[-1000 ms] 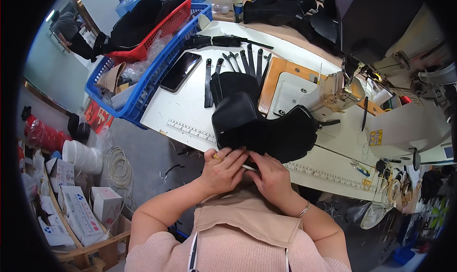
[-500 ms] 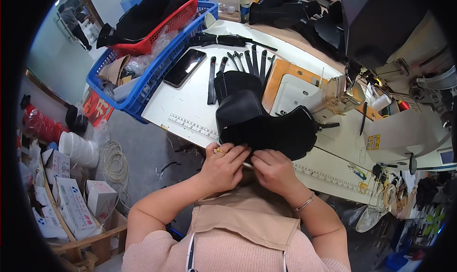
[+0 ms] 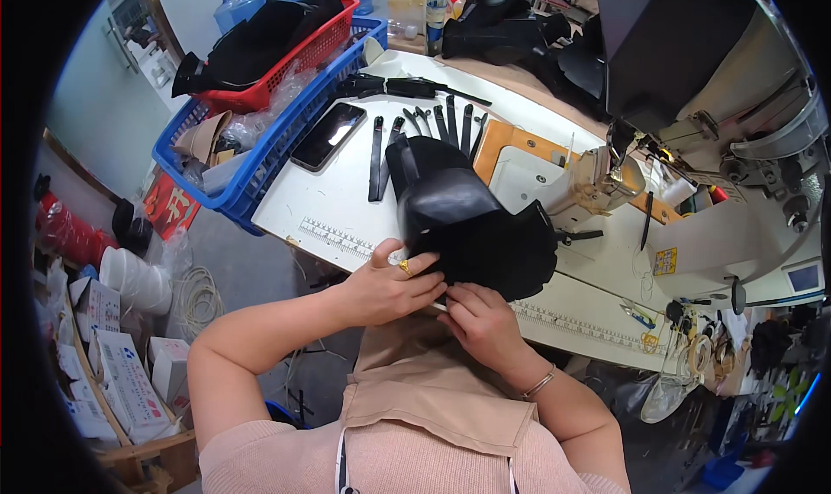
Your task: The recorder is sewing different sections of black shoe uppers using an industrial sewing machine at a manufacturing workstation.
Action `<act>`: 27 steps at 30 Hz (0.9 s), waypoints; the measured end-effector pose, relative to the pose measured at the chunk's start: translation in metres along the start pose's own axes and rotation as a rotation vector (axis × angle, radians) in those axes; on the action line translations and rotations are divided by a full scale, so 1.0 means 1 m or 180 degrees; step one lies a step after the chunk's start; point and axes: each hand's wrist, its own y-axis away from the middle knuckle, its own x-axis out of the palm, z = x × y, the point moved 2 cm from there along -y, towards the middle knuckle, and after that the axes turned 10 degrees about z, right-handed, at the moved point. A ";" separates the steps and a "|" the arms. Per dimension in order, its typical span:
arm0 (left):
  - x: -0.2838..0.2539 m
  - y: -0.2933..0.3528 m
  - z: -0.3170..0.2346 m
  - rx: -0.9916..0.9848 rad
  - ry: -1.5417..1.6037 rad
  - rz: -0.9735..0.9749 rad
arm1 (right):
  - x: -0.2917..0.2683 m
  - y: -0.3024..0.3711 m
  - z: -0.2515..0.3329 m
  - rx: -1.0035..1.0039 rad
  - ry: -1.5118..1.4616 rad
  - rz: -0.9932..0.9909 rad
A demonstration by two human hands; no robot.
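A black sewn leather piece (image 3: 450,195), with a smooth shiny panel and a matte, lining-like area, lies on the white worktable (image 3: 286,204) beside the sewing machine (image 3: 606,178). Both my hands are at its near edge. My left hand (image 3: 385,286), with a gold ring, has its fingers bent over that edge. My right hand (image 3: 485,321) pinches the same edge close to the left fingertips. What lies exactly between the fingertips is hidden. Several narrow black straps (image 3: 377,161) are laid out beyond the piece, and another short strap (image 3: 580,235) lies to its right.
A phone (image 3: 329,135) lies on the table's left. Beside it stand a blue basket (image 3: 247,191) and a red basket (image 3: 251,96) with black pieces. More black pieces (image 3: 502,40) are at the back. Small scissors (image 3: 638,314) lie near the right. Boxes (image 3: 125,381) stand lower left.
The black piece has shifted and turned slightly, its right part now nearer to me. My left hand has turned, with its thumb raised; my right hand has moved a little nearer to me.
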 end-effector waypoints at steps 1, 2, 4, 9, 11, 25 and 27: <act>0.003 -0.001 0.001 0.0001 -0.0021 -0.0006 | 0.001 0.000 0.000 0.0028 -0.0007 -0.0063; 0.004 -0.004 0.001 0.0124 -0.0137 -0.0195 | 0.001 0.000 0.000 0.0056 -0.0013 -0.0127; 0.007 -0.011 0.004 0.0343 -0.0240 -0.0525 | 0.002 0.002 -0.002 0.0062 -0.0074 -0.0159; 0.011 -0.017 0.015 0.0699 -0.0091 -0.0491 | -0.003 -0.001 0.001 0.0217 -0.0250 -0.0301; 0.011 -0.018 0.017 0.0805 -0.0014 -0.0391 | -0.003 -0.002 0.002 0.0249 -0.0249 -0.0225; 0.009 0.003 -0.019 0.0264 0.0198 -0.0521 | 0.000 0.012 0.016 -0.0178 0.0614 -0.0396; 0.011 0.003 -0.019 0.0139 0.0289 -0.0558 | 0.001 0.009 0.015 -0.0062 0.0591 -0.0426</act>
